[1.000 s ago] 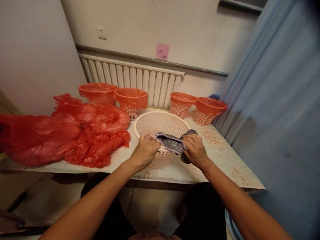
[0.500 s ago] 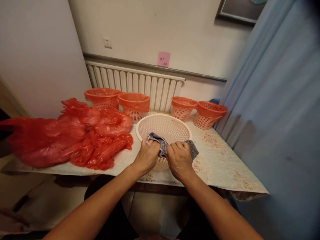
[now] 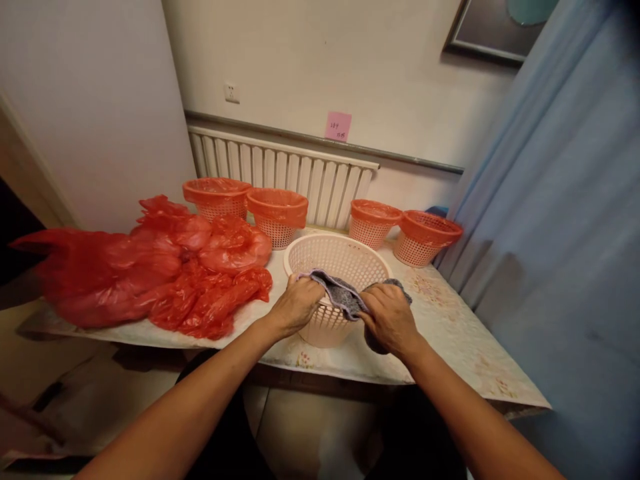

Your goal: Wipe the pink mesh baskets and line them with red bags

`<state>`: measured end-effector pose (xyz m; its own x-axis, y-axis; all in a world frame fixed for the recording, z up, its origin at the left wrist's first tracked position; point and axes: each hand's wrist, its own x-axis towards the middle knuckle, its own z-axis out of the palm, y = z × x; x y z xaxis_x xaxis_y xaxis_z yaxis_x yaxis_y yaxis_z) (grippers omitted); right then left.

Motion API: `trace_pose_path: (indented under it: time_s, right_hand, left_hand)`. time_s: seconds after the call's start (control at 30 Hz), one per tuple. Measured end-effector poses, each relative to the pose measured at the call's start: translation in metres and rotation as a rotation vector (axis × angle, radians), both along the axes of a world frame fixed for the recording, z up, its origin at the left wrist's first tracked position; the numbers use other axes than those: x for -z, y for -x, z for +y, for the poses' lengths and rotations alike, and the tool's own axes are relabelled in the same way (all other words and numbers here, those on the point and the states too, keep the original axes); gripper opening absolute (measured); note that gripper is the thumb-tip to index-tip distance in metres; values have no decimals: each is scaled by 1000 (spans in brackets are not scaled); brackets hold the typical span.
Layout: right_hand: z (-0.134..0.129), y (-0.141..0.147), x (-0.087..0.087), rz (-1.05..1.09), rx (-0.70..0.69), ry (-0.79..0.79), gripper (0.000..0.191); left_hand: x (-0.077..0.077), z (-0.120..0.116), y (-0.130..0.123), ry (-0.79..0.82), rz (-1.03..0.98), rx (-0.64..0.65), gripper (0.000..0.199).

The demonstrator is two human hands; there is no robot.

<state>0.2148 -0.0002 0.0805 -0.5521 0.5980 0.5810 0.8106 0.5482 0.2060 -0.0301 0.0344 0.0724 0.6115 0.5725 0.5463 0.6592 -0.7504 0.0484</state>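
Observation:
A grey cloth (image 3: 343,297) with a pale purple edge is stretched between my two hands over the near rim of a pale pink perforated basket (image 3: 327,328). My left hand (image 3: 299,305) is closed on one end of the cloth, at the basket's left front. On the right, my right hand (image 3: 390,315) grips the other part, and some of the cloth hangs out past and below my fingers. The basket stands upright near the table's front edge and has no bag over its rim. Its near rim is partly hidden by the cloth and hands.
Left of the basket lies a heap of red plastic bags (image 3: 190,280). Behind stand smaller baskets lined with red bags, such as one (image 3: 277,213) at left and one (image 3: 425,233) at right. A radiator (image 3: 290,167) runs along the wall; a blue curtain (image 3: 550,200) hangs at right.
My right hand has moved right, away from my left, and the cloth between them is pulled wider. The camera view has shifted slightly, so the scene sits further right.

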Motion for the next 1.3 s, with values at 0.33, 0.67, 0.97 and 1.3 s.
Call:
trace_pose_path:
  time_s: [0.33, 0.67, 0.97, 1.3]
  right_hand:
    - [9, -4, 9, 60, 16, -64, 24]
    - [-22, 59, -2, -15, 162, -47, 17]
    - [1, 7, 0, 20, 37, -11, 24]
    - [14, -19, 12, 133, -38, -55, 23]
  left_hand:
    - [-2, 8, 14, -47, 12, 0, 11]
    - [11, -17, -16, -32, -45, -90, 15]
    - [3, 0, -11, -14, -34, -26, 12]
    - [-3, 13, 16, -30, -38, 41, 11]
